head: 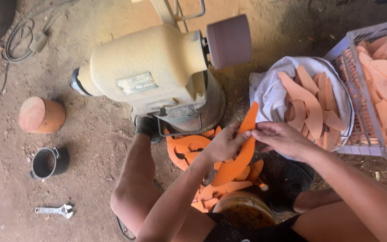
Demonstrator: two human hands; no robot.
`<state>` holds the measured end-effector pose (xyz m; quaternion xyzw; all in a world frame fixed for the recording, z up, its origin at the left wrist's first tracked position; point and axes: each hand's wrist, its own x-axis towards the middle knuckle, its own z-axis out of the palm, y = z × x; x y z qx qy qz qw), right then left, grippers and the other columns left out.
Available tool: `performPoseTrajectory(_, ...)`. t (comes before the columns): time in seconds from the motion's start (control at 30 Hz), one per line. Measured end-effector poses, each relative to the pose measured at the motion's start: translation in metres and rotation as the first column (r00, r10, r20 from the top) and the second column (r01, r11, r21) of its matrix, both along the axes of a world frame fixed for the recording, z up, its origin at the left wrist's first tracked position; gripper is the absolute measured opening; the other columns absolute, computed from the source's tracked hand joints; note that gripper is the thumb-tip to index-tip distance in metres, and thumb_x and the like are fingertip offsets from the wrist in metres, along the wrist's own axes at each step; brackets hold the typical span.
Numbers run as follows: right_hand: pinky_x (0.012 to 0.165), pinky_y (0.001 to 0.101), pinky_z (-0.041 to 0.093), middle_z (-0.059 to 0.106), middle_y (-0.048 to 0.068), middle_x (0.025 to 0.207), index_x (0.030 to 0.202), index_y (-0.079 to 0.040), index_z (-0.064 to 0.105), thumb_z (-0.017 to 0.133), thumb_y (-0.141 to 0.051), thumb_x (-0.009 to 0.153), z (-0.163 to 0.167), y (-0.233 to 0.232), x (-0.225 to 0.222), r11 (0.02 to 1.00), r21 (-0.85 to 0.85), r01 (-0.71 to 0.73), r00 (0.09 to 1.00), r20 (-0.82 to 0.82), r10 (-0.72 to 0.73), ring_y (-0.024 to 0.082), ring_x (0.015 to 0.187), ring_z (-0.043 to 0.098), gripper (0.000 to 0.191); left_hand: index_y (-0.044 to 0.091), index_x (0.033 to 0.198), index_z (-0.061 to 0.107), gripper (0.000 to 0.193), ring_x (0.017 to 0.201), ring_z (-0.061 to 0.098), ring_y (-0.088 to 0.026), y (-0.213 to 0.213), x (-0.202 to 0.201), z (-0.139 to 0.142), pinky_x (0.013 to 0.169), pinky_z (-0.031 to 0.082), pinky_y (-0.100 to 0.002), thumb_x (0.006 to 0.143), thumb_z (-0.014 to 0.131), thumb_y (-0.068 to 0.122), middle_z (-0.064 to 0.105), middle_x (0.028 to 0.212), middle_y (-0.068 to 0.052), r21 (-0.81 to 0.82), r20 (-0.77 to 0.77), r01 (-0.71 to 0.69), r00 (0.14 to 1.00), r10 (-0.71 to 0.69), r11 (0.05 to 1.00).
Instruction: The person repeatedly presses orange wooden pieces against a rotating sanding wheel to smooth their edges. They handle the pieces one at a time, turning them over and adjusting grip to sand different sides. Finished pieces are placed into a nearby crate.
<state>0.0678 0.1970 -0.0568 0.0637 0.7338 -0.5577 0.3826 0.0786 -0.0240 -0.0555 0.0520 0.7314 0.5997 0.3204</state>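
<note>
Below the cream cast-metal sanding machine with its smooth mauve drum, a flat, curved orange cut-out piece stands above a heap of matching orange pieces on the dusty ground. Both forearms reach forward from the knees. The left hand curls its fingers around the piece's middle edge, while the right hand pinches its upper part.

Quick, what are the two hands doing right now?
Left hand: closed on the curved orange piece.
Right hand: pinching the same piece near its top.
</note>
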Motion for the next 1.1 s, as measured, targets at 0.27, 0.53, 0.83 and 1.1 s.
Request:
performPoseTrajectory(0.27, 0.071, 0.0354, 0.064, 0.071, 0.015, 0.104, 0.120, 0.005, 0.068, 0.067, -0.017, 0.098, 0.011, -0.010, -0.055, 0.855, -0.307, 0.418, 0.887, -0.063, -0.457, 0.019, 0.079, 0.071, 0.031, -0.002, 0.108, 0.060, 0.046, 0.086, 0.069, -0.023, -0.022, -0.008, 0.033, 0.076, 0.056, -0.036, 0.094, 0.081, 0.035, 0.072, 0.093, -0.019, -0.199, -0.240, 0.134, 0.954, -0.180, 0.971)
performPoseTrajectory(0.53, 0.085, 0.0347, 0.060, 0.073, 0.010, 0.108, 0.120, 0.002, 0.068, 0.067, -0.016, 0.098, 0.022, -0.036, -0.080, 0.710, -0.476, 0.518, 0.800, -0.024, -0.600, 0.017, 0.095, 0.070, 0.028, 0.010, 0.108, 0.052, 0.027, 0.051, 0.058, -0.009, -0.034, -0.041, 0.053, 0.045, 0.047, -0.023, 0.099, 0.062, 0.034, 0.074, 0.078, -0.007, 0.173, 0.335, -0.088, 0.942, 0.026, 0.981)
performPoseTrajectory(0.83, 0.093, 0.0416, 0.060, 0.073, 0.013, 0.110, 0.120, 0.000, 0.068, 0.065, 0.000, 0.086, 0.040, -0.042, -0.103, 0.805, -0.540, 0.247, 0.959, 0.014, -0.284, 0.023, 0.101, 0.070, 0.034, 0.000, 0.124, 0.059, 0.047, 0.044, 0.053, -0.007, -0.018, -0.090, 0.079, 0.037, 0.042, -0.024, 0.084, 0.078, 0.015, 0.064, 0.066, -0.004, 0.094, 0.197, -0.212, 0.962, 0.191, 0.973)
performPoseTrajectory(1.1, 0.103, 0.0389, 0.057, 0.072, 0.015, 0.113, 0.125, 0.002, 0.066, 0.064, 0.004, 0.087, 0.039, -0.045, -0.108, 0.775, -0.580, 0.252, 0.935, -0.061, -0.350, 0.022, 0.107, 0.071, 0.038, -0.008, 0.128, 0.060, 0.055, 0.068, 0.070, -0.012, -0.008, -0.089, 0.082, 0.061, 0.061, -0.026, 0.077, 0.075, 0.005, 0.074, 0.092, -0.009, 0.025, -0.124, -0.280, 0.952, 0.281, 0.960)
